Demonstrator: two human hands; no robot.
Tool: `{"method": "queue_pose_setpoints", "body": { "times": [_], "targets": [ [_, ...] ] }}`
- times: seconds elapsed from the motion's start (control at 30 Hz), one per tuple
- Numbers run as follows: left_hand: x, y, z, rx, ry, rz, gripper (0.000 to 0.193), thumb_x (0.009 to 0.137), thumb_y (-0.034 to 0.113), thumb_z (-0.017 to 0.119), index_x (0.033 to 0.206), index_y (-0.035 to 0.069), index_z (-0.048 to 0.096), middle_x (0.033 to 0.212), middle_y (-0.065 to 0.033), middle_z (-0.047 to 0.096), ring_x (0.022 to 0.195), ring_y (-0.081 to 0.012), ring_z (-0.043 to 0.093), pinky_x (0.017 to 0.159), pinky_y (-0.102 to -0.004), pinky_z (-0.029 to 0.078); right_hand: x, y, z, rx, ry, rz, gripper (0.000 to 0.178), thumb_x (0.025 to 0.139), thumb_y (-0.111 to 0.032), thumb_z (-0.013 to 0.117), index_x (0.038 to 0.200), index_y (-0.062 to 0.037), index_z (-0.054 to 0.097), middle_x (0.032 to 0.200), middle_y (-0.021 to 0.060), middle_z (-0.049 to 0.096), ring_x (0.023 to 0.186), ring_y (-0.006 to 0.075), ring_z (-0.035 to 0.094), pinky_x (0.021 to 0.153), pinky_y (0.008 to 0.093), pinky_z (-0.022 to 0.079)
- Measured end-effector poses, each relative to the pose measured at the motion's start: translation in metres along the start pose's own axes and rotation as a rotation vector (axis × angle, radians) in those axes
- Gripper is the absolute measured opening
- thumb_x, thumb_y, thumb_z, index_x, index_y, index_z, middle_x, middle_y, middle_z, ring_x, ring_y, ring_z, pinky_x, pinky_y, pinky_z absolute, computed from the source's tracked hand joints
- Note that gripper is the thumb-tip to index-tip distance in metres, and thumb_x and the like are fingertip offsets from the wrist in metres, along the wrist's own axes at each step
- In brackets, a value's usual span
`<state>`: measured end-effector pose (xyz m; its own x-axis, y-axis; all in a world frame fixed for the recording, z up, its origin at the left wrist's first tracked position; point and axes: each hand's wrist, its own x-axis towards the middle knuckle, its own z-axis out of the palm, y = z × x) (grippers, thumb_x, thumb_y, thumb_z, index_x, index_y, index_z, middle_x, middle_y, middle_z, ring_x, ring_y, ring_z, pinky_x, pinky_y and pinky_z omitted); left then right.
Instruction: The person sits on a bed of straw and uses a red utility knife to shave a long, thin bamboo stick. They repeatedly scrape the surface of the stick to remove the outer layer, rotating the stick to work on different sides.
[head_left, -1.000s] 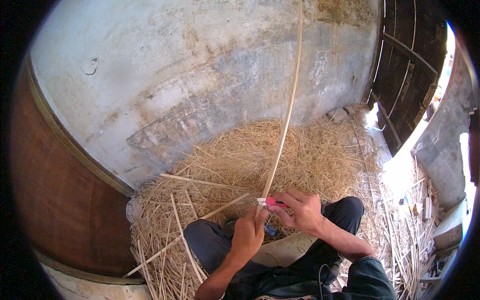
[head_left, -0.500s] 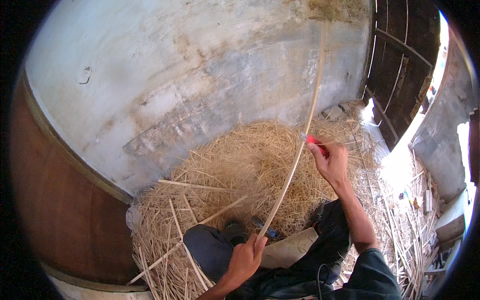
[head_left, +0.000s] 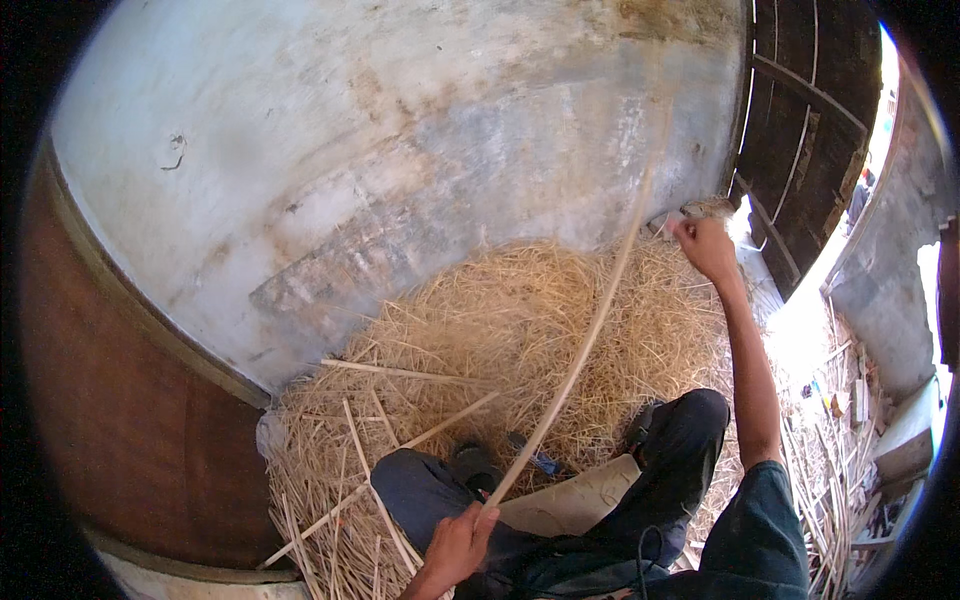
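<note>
A long, pale, bowed bamboo-like strip (head_left: 578, 368) rises from my left hand (head_left: 462, 545), whose fingers are closed round its lower end near my lap. The strip's upper part blurs against the wall. My right hand (head_left: 710, 250) is out at the far right with the arm stretched, closed on a small red-handled knife (head_left: 675, 226) that shows only as a pinkish smear. It is apart from the strip, to its right. Below the strip lies a heap of fine straw-like shavings (head_left: 480, 310).
A stained plaster wall (head_left: 300, 150) stands ahead. Loose pale sticks (head_left: 400, 372) lie at left by my knee, and more strips (head_left: 820, 480) lie at right. A dark plank door (head_left: 810, 130) is at the far right. A brown panel (head_left: 130, 400) borders the left.
My right hand with the knife has moved away from me and to the right, off the strip. My left hand has drawn the strip's lower end slightly down and left.
</note>
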<state>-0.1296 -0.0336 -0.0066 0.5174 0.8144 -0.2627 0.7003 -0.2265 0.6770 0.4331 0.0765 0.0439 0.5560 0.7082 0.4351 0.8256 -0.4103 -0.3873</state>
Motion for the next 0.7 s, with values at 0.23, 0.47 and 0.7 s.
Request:
{"method": "queue_pose_setpoints", "body": {
  "times": [0.23, 0.47, 0.7],
  "targets": [
    [0.035, -0.005, -0.001, -0.145, 0.136, 0.074, 0.047, 0.112, 0.041, 0.045, 0.104, -0.003, 0.059, 0.065, -0.0237, 0.055, 0.065, -0.0510, 0.059, 0.055, -0.0533, 0.041, -0.128, -0.110, -0.010, 0.164, -0.380, -0.263, 0.041, 0.100, -0.048, 0.062, 0.107, -0.0102, 0.077, 0.088, 0.0170, 0.074, 0.081, 0.0361, 0.073, 0.071, 0.0470, 0.057],
    [0.081, 0.034, -0.001, -0.218, 0.177, 0.226, 0.045, 0.110, 0.042, 0.051, 0.101, -0.002, 0.058, 0.064, -0.0224, 0.057, 0.064, -0.0468, 0.063, 0.052, -0.0489, 0.042, -0.223, -0.165, 0.004, 0.645, -0.119, -0.464, 0.023, 0.092, -0.026, 0.077, 0.108, -0.0105, 0.073, 0.088, 0.0119, 0.072, 0.069, 0.0315, 0.071, 0.059, 0.0413, 0.056],
    [0.095, 0.052, 0.017, -0.112, 0.337, 0.302, 0.046, 0.109, 0.043, 0.051, 0.106, -0.002, 0.057, 0.063, -0.0237, 0.058, 0.065, -0.0479, 0.063, 0.053, -0.0525, 0.043, -0.237, -0.177, -0.001, 0.579, -0.148, -0.554, 0.022, 0.089, -0.028, 0.079, 0.105, -0.0140, 0.073, 0.083, 0.0061, 0.068, 0.065, 0.0280, 0.069, 0.054, 0.0391, 0.055]
  ]
}}
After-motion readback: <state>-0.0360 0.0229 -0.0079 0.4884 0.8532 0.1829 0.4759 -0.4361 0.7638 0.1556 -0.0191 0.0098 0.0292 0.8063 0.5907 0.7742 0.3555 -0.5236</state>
